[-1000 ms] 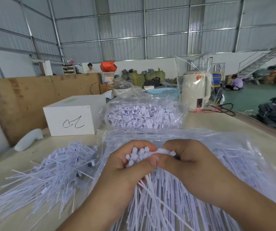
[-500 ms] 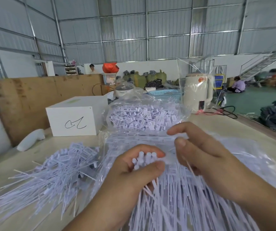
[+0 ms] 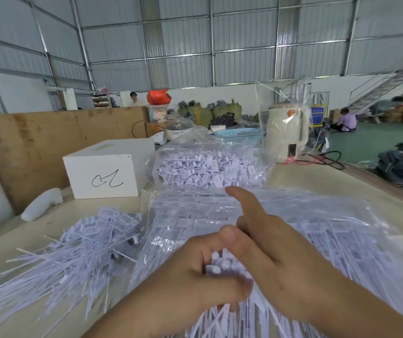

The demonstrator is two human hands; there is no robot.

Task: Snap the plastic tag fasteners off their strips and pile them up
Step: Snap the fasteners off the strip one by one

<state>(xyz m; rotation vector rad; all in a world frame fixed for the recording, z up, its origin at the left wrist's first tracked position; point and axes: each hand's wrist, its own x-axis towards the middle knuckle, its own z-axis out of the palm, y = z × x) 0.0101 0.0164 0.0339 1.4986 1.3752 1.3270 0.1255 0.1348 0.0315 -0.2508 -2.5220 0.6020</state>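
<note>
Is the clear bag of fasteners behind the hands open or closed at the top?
Cannot tell. The clear bag bulges with white fasteners, but its crumpled top shows no clear opening or seal. It lies on the table.

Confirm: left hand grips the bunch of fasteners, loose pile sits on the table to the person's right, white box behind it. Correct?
Not quite. The head view shows the loose pile on the table to the person's left, not right. The rest holds: the left hand grips the bunch of fasteners, and the white box sits behind the pile.
</note>
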